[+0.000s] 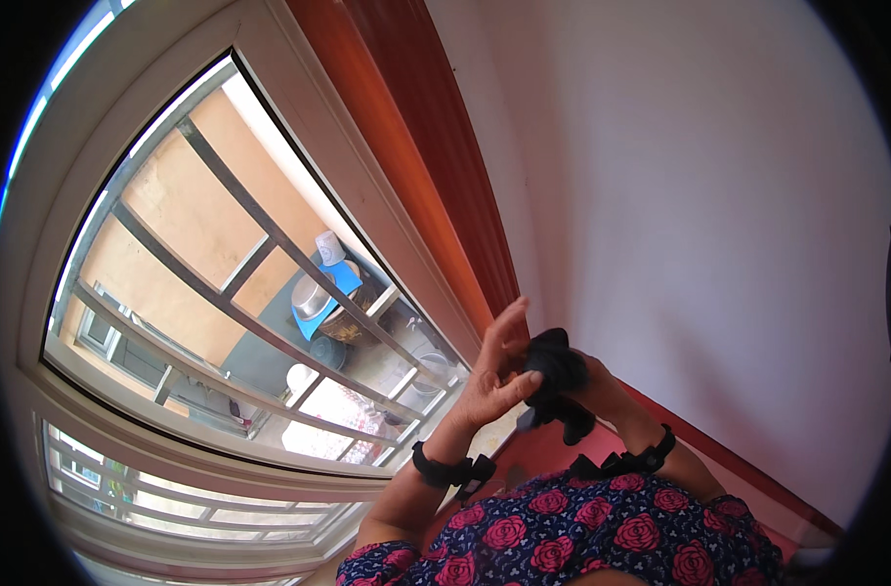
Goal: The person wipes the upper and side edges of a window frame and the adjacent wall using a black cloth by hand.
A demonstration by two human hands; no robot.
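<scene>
A bunched black cloth item (555, 370), whose exact kind I cannot tell, is between my two hands in front of my chest, with folds hanging below them. My left hand (497, 370) lies against its left side, thumb on the cloth and fingers spread upward. Behind its right side, my right hand (596, 384) is largely hidden by the cloth, its fingers not clearly visible. Each wrist wears a black strap with a small module, the left one (453, 469) and the right one (625, 463).
A white-framed window (328, 124) with metal bars fills the left. Through it show a metal basin (313, 295) on a large jar (350, 319) and a bucket (328, 353). Red-brown trim (445, 146) runs beside the window. A pale wall (694, 183) stands at right.
</scene>
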